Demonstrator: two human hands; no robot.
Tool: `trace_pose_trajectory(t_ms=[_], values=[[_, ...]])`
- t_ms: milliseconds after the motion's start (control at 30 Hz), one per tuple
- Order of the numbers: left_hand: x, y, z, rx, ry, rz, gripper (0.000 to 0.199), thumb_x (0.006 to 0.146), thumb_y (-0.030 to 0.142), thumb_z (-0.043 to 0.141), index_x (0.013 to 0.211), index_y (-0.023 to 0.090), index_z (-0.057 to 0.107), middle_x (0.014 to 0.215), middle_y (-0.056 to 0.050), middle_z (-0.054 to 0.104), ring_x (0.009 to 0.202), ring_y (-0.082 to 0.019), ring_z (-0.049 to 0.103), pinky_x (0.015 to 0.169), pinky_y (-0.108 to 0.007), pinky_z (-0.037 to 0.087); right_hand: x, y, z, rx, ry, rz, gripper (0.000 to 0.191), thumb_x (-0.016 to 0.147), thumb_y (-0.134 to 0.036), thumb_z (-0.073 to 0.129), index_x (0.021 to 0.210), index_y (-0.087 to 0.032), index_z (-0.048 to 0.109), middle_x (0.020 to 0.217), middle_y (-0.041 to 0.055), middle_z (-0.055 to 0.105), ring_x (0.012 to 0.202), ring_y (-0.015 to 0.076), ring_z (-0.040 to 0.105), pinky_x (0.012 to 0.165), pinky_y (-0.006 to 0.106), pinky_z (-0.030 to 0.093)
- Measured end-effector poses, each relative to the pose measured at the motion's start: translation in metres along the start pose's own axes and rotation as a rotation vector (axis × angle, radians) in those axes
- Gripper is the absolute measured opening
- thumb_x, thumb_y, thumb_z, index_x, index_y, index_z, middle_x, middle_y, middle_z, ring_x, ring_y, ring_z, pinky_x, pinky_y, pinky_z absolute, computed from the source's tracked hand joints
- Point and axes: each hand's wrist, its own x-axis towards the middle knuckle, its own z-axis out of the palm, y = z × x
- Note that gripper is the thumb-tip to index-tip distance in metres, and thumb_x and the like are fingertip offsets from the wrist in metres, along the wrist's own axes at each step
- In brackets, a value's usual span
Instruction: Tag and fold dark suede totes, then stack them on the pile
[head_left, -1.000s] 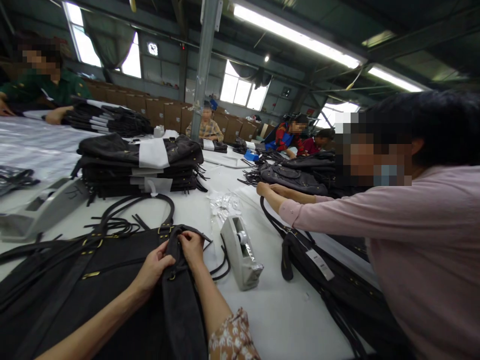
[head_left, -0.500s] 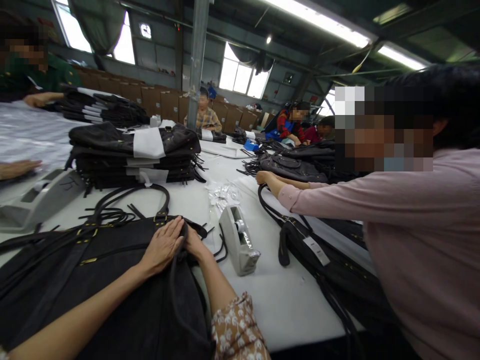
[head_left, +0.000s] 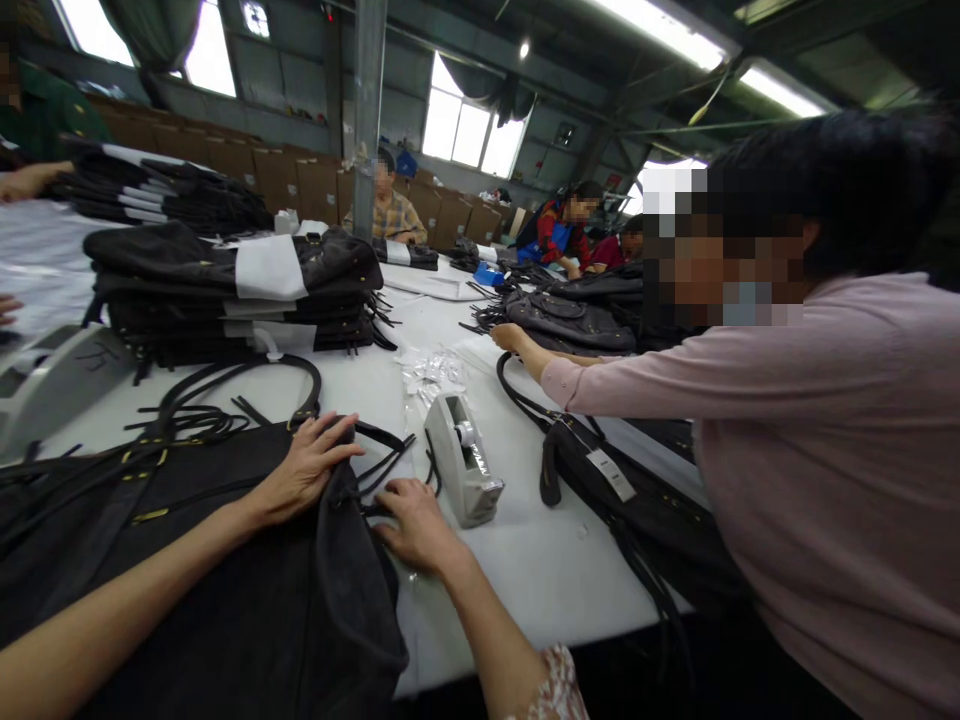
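Observation:
A large black handbag (head_left: pixel 217 590) lies in front of me, its looped handles towards the far side and a gold zip pull on its front. Spread over the bag's upper right corner, my left hand (head_left: pixel 307 470) presses flat on it with fingers apart. My right hand (head_left: pixel 416 525) is beside the bag's right edge, close to the table, its fingers loosely curved and parted from the thumb. Thin black cords (head_left: pixel 386 460) trail from that corner, near the right fingertips; whether they touch is unclear. A grey tape dispenser (head_left: pixel 463 465) stands just right of my right hand.
Stacked black bags (head_left: pixel 180 290) with white paper bands stand behind my bag. Another tape dispenser (head_left: pixel 67 385) is at left. Clear plastic scraps (head_left: pixel 435 372) lie mid-table. A co-worker in a pink top (head_left: pixel 810 420) reaches across at right over another black bag (head_left: pixel 652 520).
My right hand has come out from behind the bag's edge and moved right, towards the tape dispenser. My left hand's fingers have spread on the bag corner. The view has shifted slightly.

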Motion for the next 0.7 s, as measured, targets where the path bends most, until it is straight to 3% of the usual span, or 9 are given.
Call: trace_pose_trajectory(t_ms=[133, 233, 300, 433, 533, 600, 700], values=[[0.030, 0.006, -0.031, -0.064, -0.292, 0.175, 0.027, 0.078, 0.014, 0.042, 0.086, 0.024, 0.066, 0.111, -0.003, 0.065, 0.128, -0.024, 0.039, 0.114, -0.049, -0.002, 0.005, 0.002, 0.005, -0.173, -0.055, 0.056, 0.013, 0.081, -0.019, 0.058, 0.091, -0.022, 0.066, 0.088, 0.0079, 0.062, 0.089, 0.0233, 0.055, 0.080, 0.037, 0.043], [0.052, 0.009, -0.044, -0.123, -0.424, 0.200, 0.022, 0.076, 0.014, 0.042, 0.078, 0.022, 0.063, 0.086, -0.001, 0.065, 0.105, -0.020, 0.055, 0.114, -0.044, 0.004, 0.006, 0.003, -0.013, -0.202, 0.079, 0.138, 0.019, 0.084, -0.011, 0.050, 0.086, -0.020, 0.066, 0.096, 0.0107, 0.064, 0.096, 0.0233, 0.056, 0.087, 0.038, 0.042], [0.062, 0.008, -0.048, -0.144, -0.473, 0.192, 0.020, 0.075, 0.016, 0.044, 0.079, 0.021, 0.062, 0.083, -0.001, 0.063, 0.092, -0.019, 0.056, 0.112, -0.041, 0.013, -0.004, -0.007, -0.031, -0.066, 0.182, 0.167, 0.021, 0.087, -0.014, 0.047, 0.095, -0.018, 0.066, 0.110, 0.0115, 0.063, 0.104, 0.0231, 0.056, 0.093, 0.038, 0.042], [0.078, -0.001, -0.050, -0.202, -0.584, 0.217, 0.013, 0.073, 0.018, 0.047, 0.074, 0.018, 0.060, 0.079, -0.004, 0.061, 0.082, -0.020, 0.054, 0.089, -0.028, 0.036, -0.053, -0.051, -0.062, 0.396, 0.267, 0.250, 0.041, 0.088, -0.044, 0.053, 0.122, -0.020, 0.056, 0.116, 0.0094, 0.063, 0.107, 0.0224, 0.059, 0.093, 0.035, 0.046], [0.084, -0.009, -0.048, -0.239, -0.626, 0.186, 0.012, 0.073, 0.020, 0.047, 0.070, 0.017, 0.059, 0.073, -0.003, 0.058, 0.077, -0.020, 0.051, 0.074, -0.025, 0.037, -0.102, -0.080, -0.068, 0.517, 0.189, 0.312, 0.068, 0.070, -0.058, 0.070, 0.127, -0.025, 0.053, 0.121, 0.0088, 0.060, 0.111, 0.0261, 0.057, 0.096, 0.038, 0.045], [0.085, -0.014, -0.045, -0.273, -0.611, 0.121, 0.013, 0.073, 0.024, 0.049, 0.072, 0.017, 0.060, 0.074, -0.002, 0.058, 0.076, -0.020, 0.051, 0.073, -0.024, 0.036, -0.130, -0.090, -0.059, 0.594, 0.126, 0.381, 0.064, 0.069, -0.060, 0.069, 0.123, -0.028, 0.056, 0.115, 0.0082, 0.062, 0.106, 0.0256, 0.059, 0.093, 0.037, 0.047], [0.080, -0.024, -0.037, -0.330, -0.589, 0.031, 0.018, 0.074, 0.030, 0.050, 0.079, 0.017, 0.061, 0.081, -0.002, 0.059, 0.082, -0.020, 0.051, 0.078, -0.023, 0.037, -0.156, -0.094, -0.037, 0.763, 0.099, 0.476, 0.039, 0.087, -0.053, 0.051, 0.117, -0.030, 0.060, 0.108, 0.0068, 0.064, 0.101, 0.0218, 0.061, 0.089, 0.035, 0.049]])
